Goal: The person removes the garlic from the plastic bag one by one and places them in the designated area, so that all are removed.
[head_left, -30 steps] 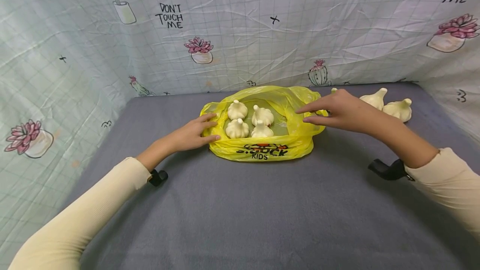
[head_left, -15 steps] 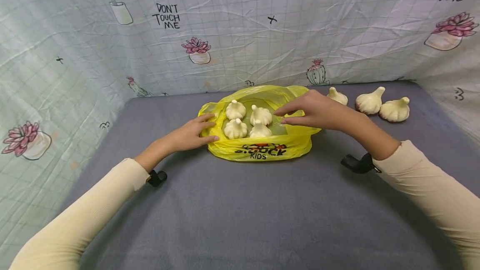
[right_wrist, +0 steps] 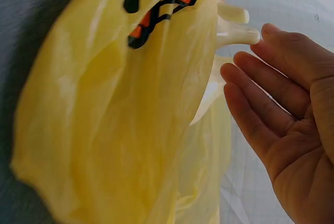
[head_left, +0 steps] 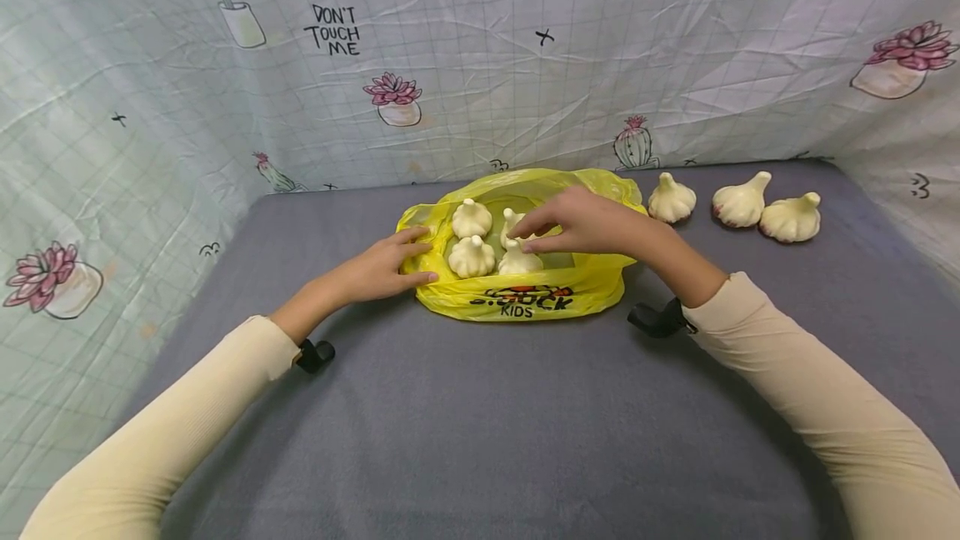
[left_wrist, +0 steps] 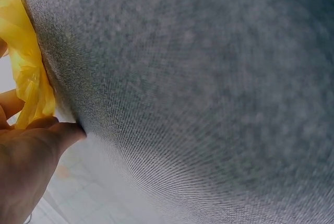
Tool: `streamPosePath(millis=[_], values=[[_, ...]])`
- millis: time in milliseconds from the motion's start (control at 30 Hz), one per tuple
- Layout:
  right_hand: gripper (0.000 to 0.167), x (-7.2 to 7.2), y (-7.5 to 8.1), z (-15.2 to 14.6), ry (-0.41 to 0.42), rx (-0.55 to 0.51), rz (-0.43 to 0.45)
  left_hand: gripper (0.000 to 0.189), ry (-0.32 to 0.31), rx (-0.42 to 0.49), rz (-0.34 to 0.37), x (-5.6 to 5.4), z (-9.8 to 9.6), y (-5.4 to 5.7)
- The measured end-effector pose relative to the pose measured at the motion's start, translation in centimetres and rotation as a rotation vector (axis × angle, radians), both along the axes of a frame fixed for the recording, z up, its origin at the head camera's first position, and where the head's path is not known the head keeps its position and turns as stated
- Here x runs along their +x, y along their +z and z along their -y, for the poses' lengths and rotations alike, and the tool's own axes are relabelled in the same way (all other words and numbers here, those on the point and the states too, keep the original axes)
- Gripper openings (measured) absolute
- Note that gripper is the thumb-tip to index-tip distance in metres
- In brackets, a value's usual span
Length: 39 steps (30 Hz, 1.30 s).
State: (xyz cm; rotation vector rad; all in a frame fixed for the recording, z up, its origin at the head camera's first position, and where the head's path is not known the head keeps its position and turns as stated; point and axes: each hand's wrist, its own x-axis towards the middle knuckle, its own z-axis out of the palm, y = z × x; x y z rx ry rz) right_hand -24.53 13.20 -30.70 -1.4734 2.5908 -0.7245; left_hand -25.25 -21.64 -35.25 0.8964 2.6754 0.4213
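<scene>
The yellow bag (head_left: 525, 298) is thin, glossy, wrinkled plastic, the desk (head_left: 480, 423) has matt grey felt-like cloth, and the backdrop (head_left: 465, 57) is creased printed sheet.

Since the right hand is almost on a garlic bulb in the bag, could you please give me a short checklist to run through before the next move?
1. Left hand rests on the left edge of the yellow bag, steadying it: ok.
2. Bag mouth open, four garlic bulbs in the bag in plain sight: ok.
3. Right hand over the right-hand bulbs, fingers straight and holding nothing in the right wrist view: ok.
4. Whether the fingertips already touch a bulb: cannot tell.
5. Three garlic bulbs on the table lie right of the bag, apart from the right arm: ok.
6. Bag lies flat on the grey table, away from its edges: ok.
</scene>
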Motion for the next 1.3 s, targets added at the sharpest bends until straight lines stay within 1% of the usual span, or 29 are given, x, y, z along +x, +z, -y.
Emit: streamPosePath(millis=[200, 333, 400, 567, 667, 833, 1033, 1300], values=[[0.025, -0.9, 0.4, 1.1, 0.032, 0.05, 0.033, 0.067, 0.0, 0.005, 0.005, 0.1, 0.0, 0.0], [0.026, -1.7, 0.6, 1.5, 0.032, 0.093, 0.068, 0.067, -0.001, 0.005, 0.001, 0.1, -0.1, 0.0], [0.027, -2.2, 0.6, 1.6, 0.029, 0.112, 0.106, 0.067, 0.0, 0.001, 0.0, 0.1, -0.1, -0.1], [0.027, -3.1, 0.5, 2.0, 0.05, 0.133, 0.227, 0.068, 0.004, -0.005, 0.003, 0.2, -0.1, -0.1], [0.027, -3.4, 0.5, 2.2, 0.062, 0.137, 0.271, 0.067, 0.004, 0.0, 0.0, 0.2, -0.1, -0.1], [0.027, -3.4, 0.5, 2.5, 0.063, 0.152, 0.285, 0.067, 0.002, 0.003, 0.002, 0.3, -0.2, 0.0], [0.027, -3.3, 0.7, 2.4, 0.044, 0.131, 0.297, 0.067, -0.003, 0.002, 0.0, 0.2, -0.2, 0.1], [0.027, -2.8, 1.5, 1.8, 0.026, 0.114, 0.289, 0.068, -0.009, -0.001, 0.005, 0.1, -0.1, 0.0]])
